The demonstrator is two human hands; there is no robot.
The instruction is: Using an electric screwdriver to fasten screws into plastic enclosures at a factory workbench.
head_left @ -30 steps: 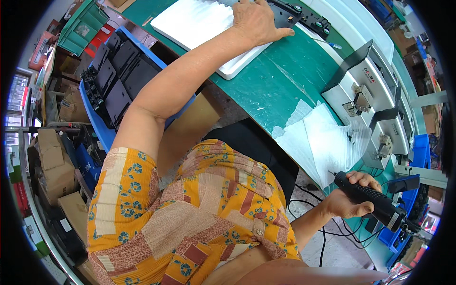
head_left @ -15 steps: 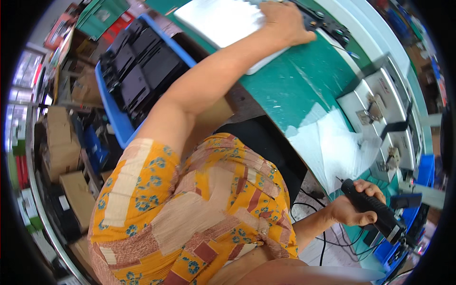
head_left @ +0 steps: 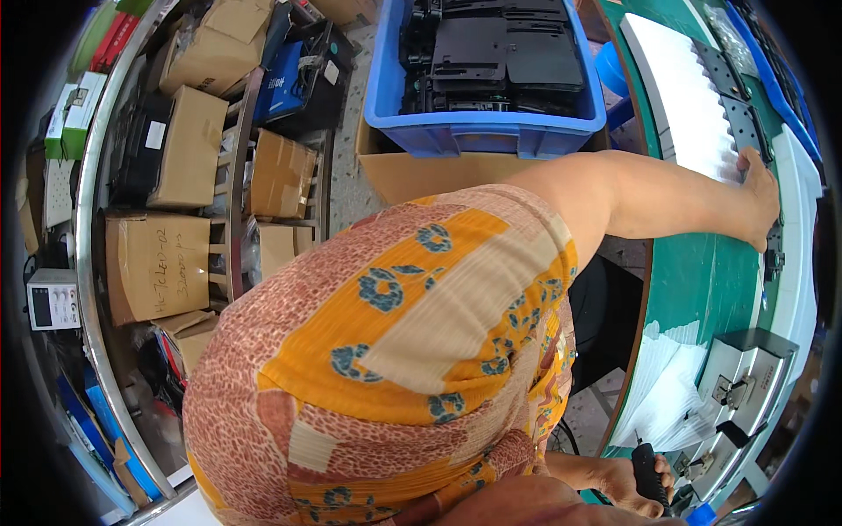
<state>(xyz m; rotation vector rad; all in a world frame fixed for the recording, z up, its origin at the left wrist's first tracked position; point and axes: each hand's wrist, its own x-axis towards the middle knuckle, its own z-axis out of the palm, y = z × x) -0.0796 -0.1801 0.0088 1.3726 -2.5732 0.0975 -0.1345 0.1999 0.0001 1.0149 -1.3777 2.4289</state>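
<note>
Left hand flat, fingers spread on white foam tray across the green desk, right hand gripping black driver low at the edge; overreaching could drag the tray.

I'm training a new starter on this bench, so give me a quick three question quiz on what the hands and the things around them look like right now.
1. True or false: the left hand rests on the white foam tray on the green table.
2. What does the right hand hold? A) a black handheld tool B) a cardboard box C) a sheet of paper
3. Fill in: the blue crate on the floor holds ____ plastic parts.

Key: 1 true. 2 A, the black handheld tool. 3 black.
</note>
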